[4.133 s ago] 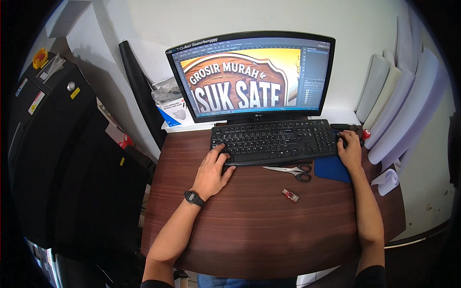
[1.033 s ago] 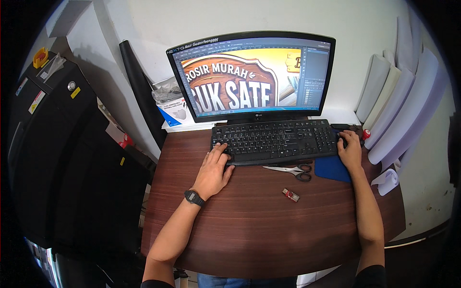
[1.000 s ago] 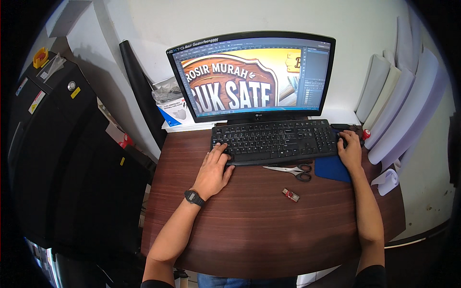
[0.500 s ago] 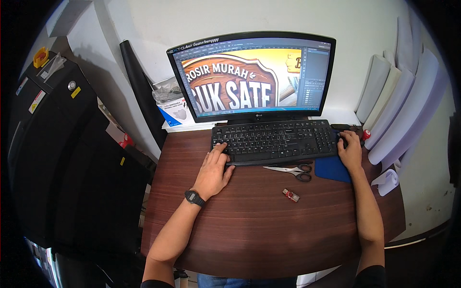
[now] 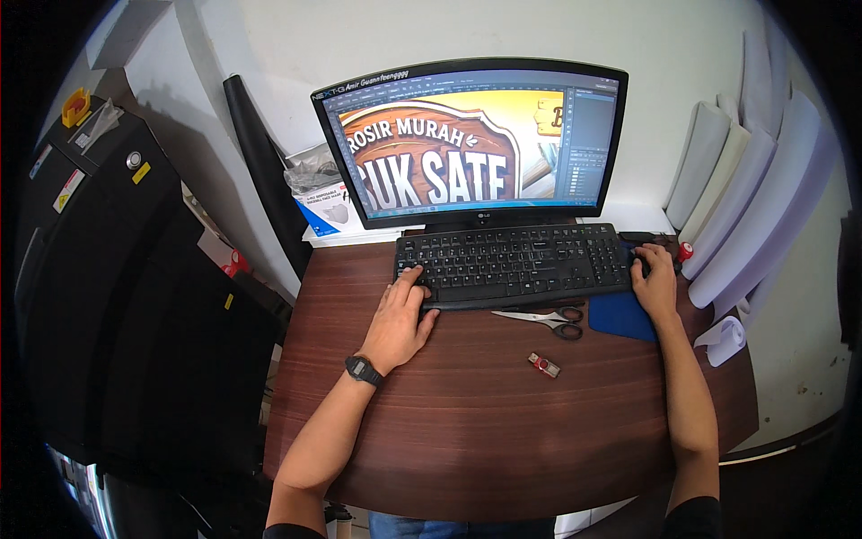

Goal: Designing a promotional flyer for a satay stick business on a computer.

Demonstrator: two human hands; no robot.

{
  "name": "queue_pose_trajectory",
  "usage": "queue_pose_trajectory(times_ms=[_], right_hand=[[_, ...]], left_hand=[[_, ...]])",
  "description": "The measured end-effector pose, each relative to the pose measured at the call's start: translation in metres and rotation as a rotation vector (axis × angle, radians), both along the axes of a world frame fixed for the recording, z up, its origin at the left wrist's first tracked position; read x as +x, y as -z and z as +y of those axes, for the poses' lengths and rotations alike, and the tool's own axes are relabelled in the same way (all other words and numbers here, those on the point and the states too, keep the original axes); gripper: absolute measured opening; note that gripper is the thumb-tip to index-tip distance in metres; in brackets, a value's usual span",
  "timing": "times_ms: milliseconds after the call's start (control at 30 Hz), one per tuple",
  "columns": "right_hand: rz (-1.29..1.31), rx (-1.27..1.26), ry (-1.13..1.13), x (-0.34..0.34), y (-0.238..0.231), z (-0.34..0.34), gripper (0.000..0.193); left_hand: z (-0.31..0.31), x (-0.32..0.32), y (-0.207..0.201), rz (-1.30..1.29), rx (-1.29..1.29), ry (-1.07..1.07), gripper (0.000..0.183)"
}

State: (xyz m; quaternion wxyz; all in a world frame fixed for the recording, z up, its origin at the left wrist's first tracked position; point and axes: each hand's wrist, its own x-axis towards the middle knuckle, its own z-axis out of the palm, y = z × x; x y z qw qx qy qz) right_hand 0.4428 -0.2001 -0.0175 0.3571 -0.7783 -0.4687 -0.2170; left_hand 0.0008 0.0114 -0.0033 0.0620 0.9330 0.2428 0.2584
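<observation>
My left hand [image 5: 400, 312], with a black watch on the wrist, rests at the left end of the black keyboard [image 5: 516, 260]. Its fingertips touch the keys there, fingers apart, and the thumb lies by the keyboard's front edge. Past the keyboard's right end, my right hand [image 5: 655, 280] is curved over a dark computer mouse, which it mostly hides, at the top of a blue mouse pad [image 5: 620, 316]. Behind the keyboard stands a monitor [image 5: 431, 148] showing an enlarged sign design with white lettering on brown in an editing program.
Scissors [image 5: 548, 319] with black handles and a red-and-silver USB stick [image 5: 544, 365] lie on the brown desk [image 5: 485, 422]. Rolls of white material [image 5: 763, 198] lean at the right wall. A face mask box [image 5: 328, 208] sits behind left; a large black machine [image 5: 117, 296] stands left.
</observation>
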Motion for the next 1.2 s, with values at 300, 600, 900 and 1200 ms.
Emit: queue_pose_trajectory(times_ms=[300,600,900,1200], right_hand=[[-0.007,0.004,-0.007,-0.0013,-0.0005,0.0002,0.024],[-0.017,0.008,-0.009,0.0004,-0.0004,0.0003,0.023],[-0.017,-0.003,-0.004,0.0001,-0.0004,0.0004,0.024],[-0.011,0.014,0.01,-0.0018,-0.0014,-0.0001,0.022]], left_hand=[[-0.0013,-0.0002,-0.0018,0.008,-0.015,-0.003,0.035],[0.0003,0.0009,-0.0008,0.01,0.026,0.009,0.032],[0.0002,-0.0003,-0.0003,0.007,0.021,0.008,0.032],[-0.0025,0.0001,-0.0028,0.018,0.005,0.014,0.034]])
